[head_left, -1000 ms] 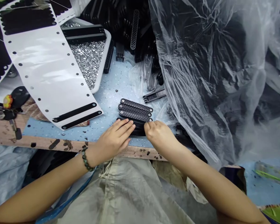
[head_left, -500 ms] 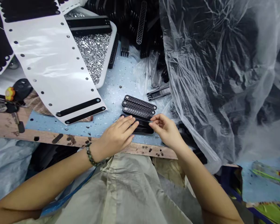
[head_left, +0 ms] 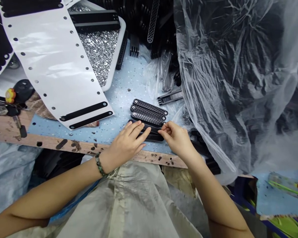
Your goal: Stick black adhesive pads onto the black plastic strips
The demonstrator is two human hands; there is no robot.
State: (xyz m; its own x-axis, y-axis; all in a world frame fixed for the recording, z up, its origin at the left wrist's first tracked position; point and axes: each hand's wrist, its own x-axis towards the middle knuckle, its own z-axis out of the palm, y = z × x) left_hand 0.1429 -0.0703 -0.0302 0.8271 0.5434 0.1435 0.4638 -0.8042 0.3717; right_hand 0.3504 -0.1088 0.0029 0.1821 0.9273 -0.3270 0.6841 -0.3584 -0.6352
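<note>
Three meshed black strips (head_left: 149, 112) lie side by side on the blue table (head_left: 119, 96) in the head view, at twelve o'clock from both hands. The left hand (head_left: 129, 142) lies flat, fingers on a smooth black strip (head_left: 154, 136) at the row's near side. The right hand (head_left: 176, 138) pinches that strip's right end. The step looks like seating this strip against the row; next it needs its ends squared with its neighbours. A white backing sheet (head_left: 54, 59) lies at ten o'clock and a clear bag (head_left: 238, 82) at two. No writing is readable.
</note>
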